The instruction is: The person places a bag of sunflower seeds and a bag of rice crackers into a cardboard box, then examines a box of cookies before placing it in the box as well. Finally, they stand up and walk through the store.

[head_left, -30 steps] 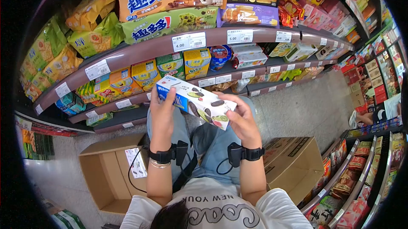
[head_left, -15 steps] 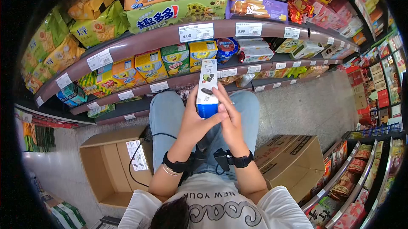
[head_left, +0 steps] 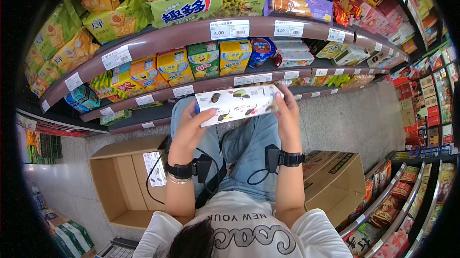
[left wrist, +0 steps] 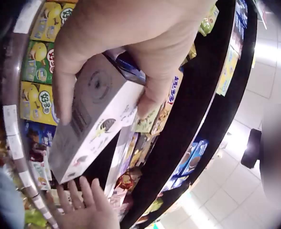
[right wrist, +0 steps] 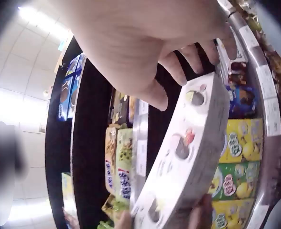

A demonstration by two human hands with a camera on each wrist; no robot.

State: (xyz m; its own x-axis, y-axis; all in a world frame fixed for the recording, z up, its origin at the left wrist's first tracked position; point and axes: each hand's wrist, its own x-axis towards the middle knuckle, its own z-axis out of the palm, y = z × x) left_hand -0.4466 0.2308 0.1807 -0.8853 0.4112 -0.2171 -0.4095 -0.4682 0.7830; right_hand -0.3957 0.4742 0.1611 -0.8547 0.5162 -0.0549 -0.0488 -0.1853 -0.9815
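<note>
A long white and blue cookie box (head_left: 237, 105) with pictures of dark sandwich cookies lies crosswise above the person's knees. At its left end the left hand (head_left: 188, 127) grips it, thumb on the near face; the left wrist view shows thumb and fingers on opposite sides of the box (left wrist: 95, 114). By the other end is the right hand (head_left: 289, 116). In the right wrist view the right hand (right wrist: 150, 47) has its fingers loosely extended around the end of the box (right wrist: 183, 148).
Ahead, a shelf edge (head_left: 182, 35) with price tags runs under bagged cookies (head_left: 211, 6). Small yellow and green snack boxes (head_left: 203, 60) line the lower shelf. An open cardboard carton (head_left: 108, 181) stands at the left, another carton (head_left: 335, 172) at the right.
The box was slanted, then pointed away from the person with both hands together at its near end. Now it lies crosswise, and the right hand has moved right to its far end.
</note>
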